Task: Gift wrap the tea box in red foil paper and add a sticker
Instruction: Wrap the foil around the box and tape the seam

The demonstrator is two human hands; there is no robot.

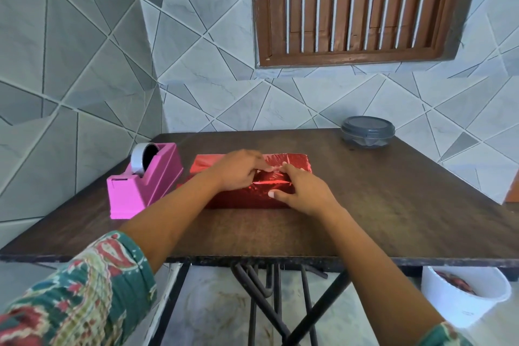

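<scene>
Just now, at the top seam

Squarely in the middle of the dark brown wooden desk [393,205] lies the oblong tea box [244,201], covered in shiny red foil paper [296,162], long side towards the person. A strip of bare wood runs between the box and the desk's near edge, and a broad stretch of it opens to the right, out to the right edge. The far edge sits close to the grey tiled wall [84,64].

On the left there is less room. A bright pink plastic tape dispenser [146,182] carrying a roll of tape stands just beside the box and near the desk's left edge.

The left grip [238,174] rests on top of the box, its bent fingertips down on the foil seam. I cannot tell whether it pinches the foil or only presses it. The right grip [304,195] holds the box over its near top edge, with the thumb on the front face and a fingertip on top, almost meeting the left fingertips.

Something glossy lies under those fingertips, too small to make out. The left forearm hides the box's left end, where some foil seems to reach past it.

At the far right corner stands a round clear plastic tub with a grey lid [368,130]; its contents are unclear. Below the desk on the right, a white bucket [460,303], partly cut off by the desk, holds something reddish.
</scene>
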